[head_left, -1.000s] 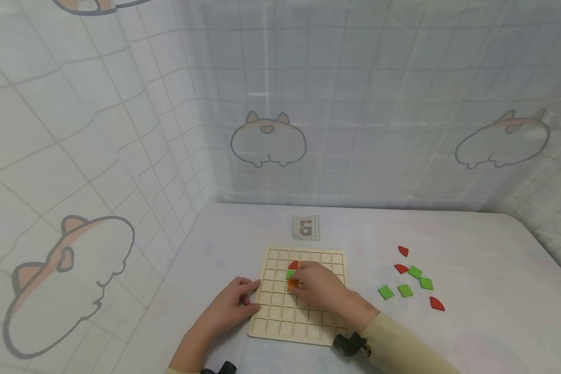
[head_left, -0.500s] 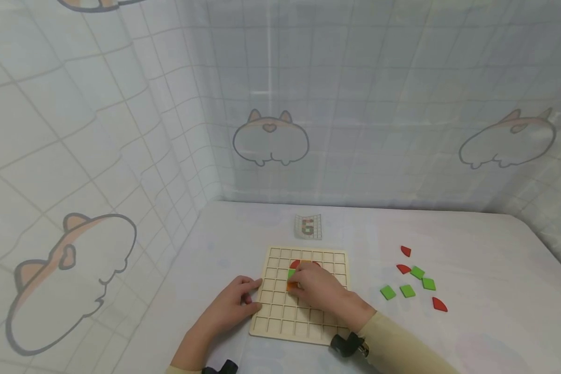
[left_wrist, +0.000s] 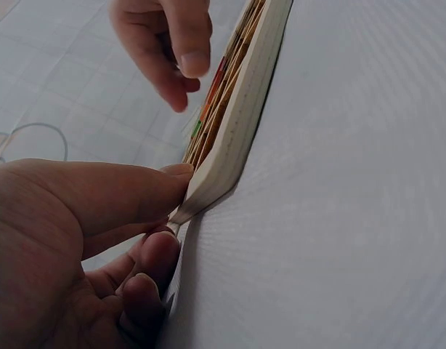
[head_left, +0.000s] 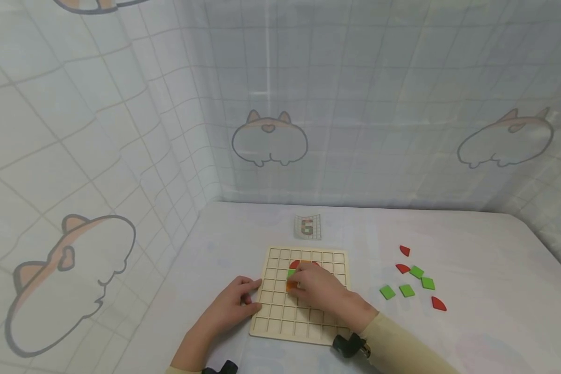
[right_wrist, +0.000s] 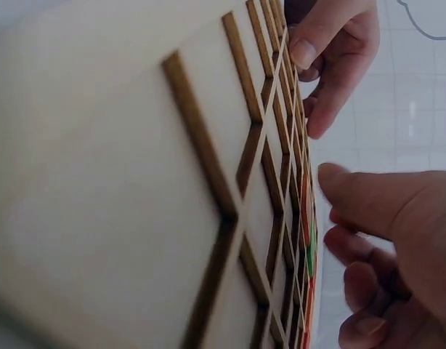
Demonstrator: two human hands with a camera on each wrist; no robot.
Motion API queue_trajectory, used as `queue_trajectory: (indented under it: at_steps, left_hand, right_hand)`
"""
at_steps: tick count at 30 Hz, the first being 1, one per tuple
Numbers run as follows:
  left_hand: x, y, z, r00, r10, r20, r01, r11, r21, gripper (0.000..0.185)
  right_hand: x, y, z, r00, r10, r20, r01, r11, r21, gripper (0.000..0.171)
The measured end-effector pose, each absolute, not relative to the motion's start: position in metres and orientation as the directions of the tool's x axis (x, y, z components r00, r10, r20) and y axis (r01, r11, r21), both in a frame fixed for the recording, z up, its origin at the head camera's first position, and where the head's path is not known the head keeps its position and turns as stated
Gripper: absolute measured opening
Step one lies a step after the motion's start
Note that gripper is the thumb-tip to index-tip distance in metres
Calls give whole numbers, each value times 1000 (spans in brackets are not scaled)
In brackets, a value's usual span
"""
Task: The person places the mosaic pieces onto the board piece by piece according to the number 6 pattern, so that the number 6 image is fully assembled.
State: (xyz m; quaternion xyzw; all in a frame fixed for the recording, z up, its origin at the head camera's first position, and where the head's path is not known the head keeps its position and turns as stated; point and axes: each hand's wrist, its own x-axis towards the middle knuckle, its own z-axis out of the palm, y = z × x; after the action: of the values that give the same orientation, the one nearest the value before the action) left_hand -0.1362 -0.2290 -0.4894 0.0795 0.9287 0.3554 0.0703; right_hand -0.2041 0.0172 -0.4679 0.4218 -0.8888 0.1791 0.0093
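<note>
While the left hand (head_left: 231,307) lies at the left, its thumb and forefinger stand apart from each other and rest against the left edge of the wooden board (head_left: 273,322). This support seems suitable: it should be firm enough that the board does not slide, but without pushing it sideways. The board lies on the table (head_left: 234,234), and its squares are divided by thin strips.

On the far half of the board there is an orange piece (head_left: 291,285), with a green piece (head_left: 291,272) behind it and a red piece (head_left: 294,265) behind the green one. Beyond the board lies a small sheet (head_left: 307,227) with a coloured figure.

The right hand (head_left: 319,285) is over the board and hides some squares. Its thumb and fingertips are apart, and no piece is seen clamped between them; the orange piece shows at their tips, but one cannot tell if they touch it. The step appears to be settling this piece in its square. To do it well, its sides should follow the strips before an even press on the middle, and the knuckles should not disturb the neighbours.

Farther right, away from the board, four loose green pieces (head_left: 387,292) and three loose red pieces (head_left: 439,303) are scattered.
</note>
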Motion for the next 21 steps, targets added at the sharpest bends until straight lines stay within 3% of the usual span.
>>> queue_trajectory:
  at_steps: [10, 21]
  left_hand:
    - [-137, -229, -492, -980, 182, -82, 82, 738, 669, 59]
    - [-136, -228, -491, -980, 176, -89, 74, 747, 660, 59]
  right_hand:
    - [-203, 37, -459, -661, -734, 159, -730, 578, -365, 29]
    - [-205, 75, -460, -748, -652, 125, -639, 657, -400, 37]
